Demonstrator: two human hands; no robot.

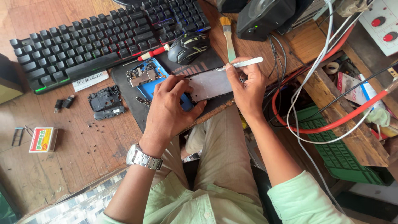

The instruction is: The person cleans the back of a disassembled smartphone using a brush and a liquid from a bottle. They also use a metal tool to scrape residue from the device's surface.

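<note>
An opened phone body (209, 84) with a grey metal inner plate lies on a black mat (124, 79) at the desk's front edge. My left hand (168, 110) grips its left end, thumb along the lower edge. My right hand (246, 85) rests at the phone's right end and holds silver tweezers (244, 63), their tips pointing left toward the phone's top edge. A blue phone frame (154, 81) with a bare circuit board (141, 75) lies just left of my left hand.
A black keyboard (99, 35) and a mouse (188, 46) sit behind the mat. A red-handled screwdriver (152, 53), a brush (229, 39), a black plastic cover (105, 103) and a small box (42, 140) lie about. Red and white cables (319, 83) hang right, above a green crate (340, 153).
</note>
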